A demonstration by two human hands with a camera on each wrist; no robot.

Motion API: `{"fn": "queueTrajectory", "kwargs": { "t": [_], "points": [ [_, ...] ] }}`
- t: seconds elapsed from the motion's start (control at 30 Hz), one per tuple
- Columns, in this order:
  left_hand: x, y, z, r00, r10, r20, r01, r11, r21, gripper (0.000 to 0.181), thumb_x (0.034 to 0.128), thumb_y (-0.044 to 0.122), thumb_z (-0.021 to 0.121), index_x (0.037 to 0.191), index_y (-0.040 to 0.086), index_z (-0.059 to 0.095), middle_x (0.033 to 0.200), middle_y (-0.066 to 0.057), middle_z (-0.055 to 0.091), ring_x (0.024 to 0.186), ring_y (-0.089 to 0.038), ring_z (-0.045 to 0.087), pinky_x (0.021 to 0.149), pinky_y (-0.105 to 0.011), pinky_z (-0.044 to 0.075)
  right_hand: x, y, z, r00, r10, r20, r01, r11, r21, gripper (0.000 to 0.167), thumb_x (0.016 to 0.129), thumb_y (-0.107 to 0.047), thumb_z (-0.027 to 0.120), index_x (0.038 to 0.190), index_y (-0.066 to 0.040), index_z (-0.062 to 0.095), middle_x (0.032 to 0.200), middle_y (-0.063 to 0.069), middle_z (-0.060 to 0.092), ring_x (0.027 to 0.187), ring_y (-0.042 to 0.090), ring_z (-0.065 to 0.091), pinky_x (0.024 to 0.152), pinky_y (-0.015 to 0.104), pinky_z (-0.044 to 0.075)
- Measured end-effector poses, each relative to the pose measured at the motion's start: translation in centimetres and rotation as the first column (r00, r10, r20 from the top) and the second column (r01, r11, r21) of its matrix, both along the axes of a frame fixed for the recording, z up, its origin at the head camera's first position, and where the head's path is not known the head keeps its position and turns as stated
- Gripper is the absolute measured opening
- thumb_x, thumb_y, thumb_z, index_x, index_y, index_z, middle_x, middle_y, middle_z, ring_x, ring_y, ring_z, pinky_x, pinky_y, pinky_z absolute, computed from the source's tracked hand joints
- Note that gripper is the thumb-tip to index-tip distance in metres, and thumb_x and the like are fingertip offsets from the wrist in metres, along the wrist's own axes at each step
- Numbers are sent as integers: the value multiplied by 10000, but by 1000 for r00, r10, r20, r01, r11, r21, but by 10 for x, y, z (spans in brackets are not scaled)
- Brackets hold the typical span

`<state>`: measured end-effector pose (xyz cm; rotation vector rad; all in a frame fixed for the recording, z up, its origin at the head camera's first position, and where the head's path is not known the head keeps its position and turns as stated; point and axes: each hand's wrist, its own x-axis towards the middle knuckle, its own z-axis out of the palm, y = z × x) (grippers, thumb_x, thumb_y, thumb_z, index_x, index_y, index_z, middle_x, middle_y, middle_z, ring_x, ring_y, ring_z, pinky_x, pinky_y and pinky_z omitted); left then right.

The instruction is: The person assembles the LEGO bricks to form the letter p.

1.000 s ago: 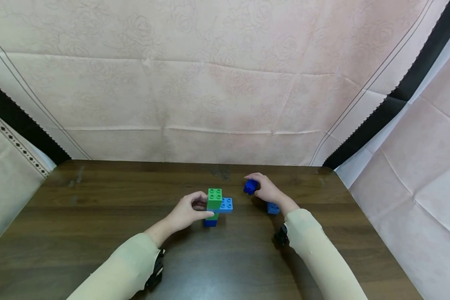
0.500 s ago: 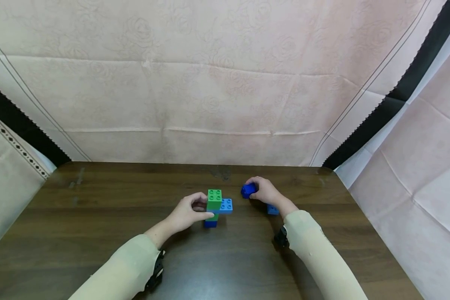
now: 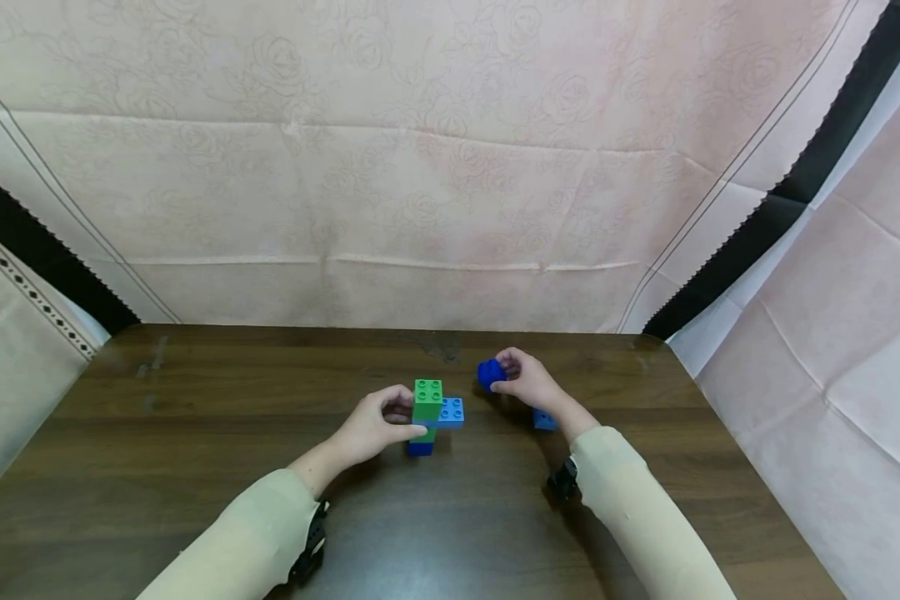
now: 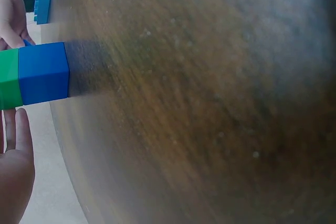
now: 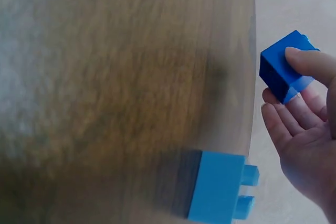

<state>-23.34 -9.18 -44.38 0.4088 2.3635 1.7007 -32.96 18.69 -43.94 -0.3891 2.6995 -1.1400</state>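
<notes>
In the head view my left hand (image 3: 367,427) grips the side of a stack of toy building blocks. The stack has a green block (image 3: 427,400) on top, a light blue block (image 3: 452,412) jutting right beneath it, then another green one, and a dark blue block (image 3: 421,449) at the bottom on the table. My right hand (image 3: 531,382) pinches a loose dark blue block (image 3: 489,375) above the table, right of the stack. In the right wrist view the thumb lies on one face of that dark blue block (image 5: 287,65), the fingers behind it.
A light blue block (image 3: 544,420) lies on the table beneath my right wrist; its studs show in the right wrist view. The brown wooden table (image 3: 217,392) ends at a far edge, with a pale patterned cloth (image 3: 420,192) hanging behind.
The dark blue block in my right hand has moved slightly left and has been turned between the fingers. My left hand and the stack have stayed in place.
</notes>
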Motion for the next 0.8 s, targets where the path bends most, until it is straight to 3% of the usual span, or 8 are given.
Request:
{"fn": "queueTrajectory", "kwargs": {
  "t": [0.13, 0.57, 0.8],
  "points": [
    [0, 0, 1, 1000, 7, 2, -7, 1000, -4, 312, 811, 201, 732, 1052, 73, 583, 1054, -71, 624, 968, -161, 580, 890, -335, 508, 3, 0, 3, 1000, 9, -1, -9, 1000, -27, 450, 860, -127, 669, 1277, -50, 517, 1196, 171, 570, 1089, 310, 551, 939, 450, 467],
    [-1, 1, 0, 1000, 8, 6, -8, 1000, -5, 320, 804, 213, 739, 1045, 73, 583, 1058, -71, 623, 963, -162, 580, 886, -335, 508, 15, 0, 12, 999, 17, 40, -12, 992, -124, 355, 846, -124, 677, 1165, -28, 553, 1071, 143, 608, 962, 225, 587, 849, 361, 505],
    [-1, 1, 0, 1000, 23, 12, -23, 1000, -8, 306, 805, 200, 738, 1041, 77, 588, 1047, -62, 624, 958, -156, 580, 898, -342, 506, 30, -4, 26, 996, 90, 18, -85, 981, -176, 406, 863, -94, 650, 1246, -25, 535, 1117, 190, 592, 1002, 263, 587, 881, 403, 504]
  ]
}}
